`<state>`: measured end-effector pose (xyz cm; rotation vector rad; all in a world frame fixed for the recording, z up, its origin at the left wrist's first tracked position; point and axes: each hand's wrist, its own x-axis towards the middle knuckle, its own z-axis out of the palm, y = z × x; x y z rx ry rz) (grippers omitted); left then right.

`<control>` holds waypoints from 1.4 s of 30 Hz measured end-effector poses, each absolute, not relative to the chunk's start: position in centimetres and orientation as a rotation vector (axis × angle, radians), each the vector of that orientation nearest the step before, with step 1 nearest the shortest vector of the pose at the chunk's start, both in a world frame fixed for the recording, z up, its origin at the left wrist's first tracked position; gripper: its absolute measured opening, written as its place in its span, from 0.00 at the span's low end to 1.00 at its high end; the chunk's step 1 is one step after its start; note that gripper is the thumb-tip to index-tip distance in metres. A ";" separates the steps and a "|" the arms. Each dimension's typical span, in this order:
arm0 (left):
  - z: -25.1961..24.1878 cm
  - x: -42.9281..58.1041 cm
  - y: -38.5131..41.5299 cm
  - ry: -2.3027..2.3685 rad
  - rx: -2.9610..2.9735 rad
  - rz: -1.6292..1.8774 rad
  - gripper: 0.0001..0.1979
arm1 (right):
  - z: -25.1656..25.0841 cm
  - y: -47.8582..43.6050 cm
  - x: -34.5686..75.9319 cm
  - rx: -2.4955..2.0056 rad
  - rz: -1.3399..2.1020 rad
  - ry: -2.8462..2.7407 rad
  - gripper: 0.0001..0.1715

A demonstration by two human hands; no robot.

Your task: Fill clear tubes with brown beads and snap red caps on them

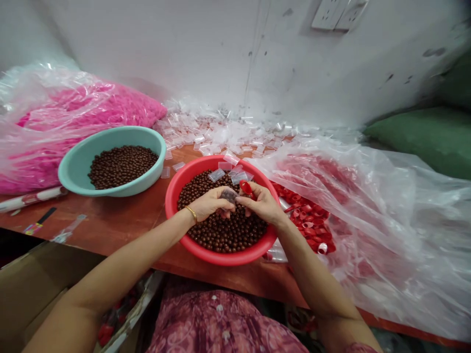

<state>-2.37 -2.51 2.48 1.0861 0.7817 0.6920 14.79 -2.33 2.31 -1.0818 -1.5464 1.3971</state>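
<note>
Nearest, one brown cardboard box (37,289) is seen below the edge of the reddish-brown desk (132,220). Over one round, red plastic basin (222,259), two hands are held close together. By the left hand (211,203), one small, see-through, dark-looking plastic piece (228,195) is pinched; by the right hand (261,203), one glossy red plastic piece (246,186) is gripped. Whether the two pieces touch cannot be told. The red basin is filled with round, brown, shiny beads (224,238), too many to be counted, and about five flat, clear plastic tabs (217,175) are lain at its far side. To the right, a heap of red plastic parts (312,225) is partly covered by clear plastic sheeting (397,235). Farther left, one pale teal plastic basin (77,171) is partly filled with similar beads; pink material (84,108) is wrapped in clear plastic beyond.
</note>
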 end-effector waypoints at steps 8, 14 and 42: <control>2.3 -2.3 -2.7 0.856 1.231 0.702 0.14 | 1.9 -2.9 14.5 -1.117 1.047 -1.742 0.22; 2.2 -1.8 -3.3 0.932 1.307 0.779 0.14 | 1.4 -3.7 14.8 -1.076 0.730 -1.994 0.23; 2.8 -2.3 -4.3 1.169 2.379 0.388 0.11 | 1.9 -2.9 10.4 -1.032 1.239 -1.746 0.44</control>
